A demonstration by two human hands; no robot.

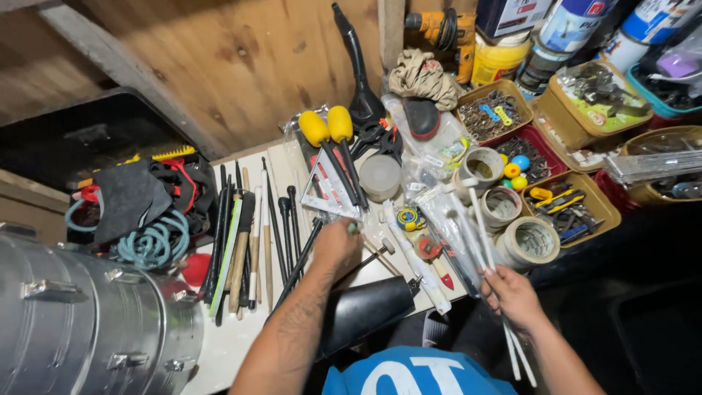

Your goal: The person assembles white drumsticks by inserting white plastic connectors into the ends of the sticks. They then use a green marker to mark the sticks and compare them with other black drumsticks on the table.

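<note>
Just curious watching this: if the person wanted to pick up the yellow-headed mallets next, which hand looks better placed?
Probably the left hand. It rests on the bench just below the yellow-headed mallets, close to their dark handles. The right hand is further off and already grips thin white sticks.

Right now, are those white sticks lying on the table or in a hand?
In hand: the right hand grips the white sticks, their ends sticking out above and below.

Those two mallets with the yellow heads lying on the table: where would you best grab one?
Grip a yellow-headed mallet by its dark handle, near the low end that points toward the person, coming from above. The round head is bulky and smooth, while the thin handle lies flat and fits between fingers. The left hand is already close to that end.
</note>
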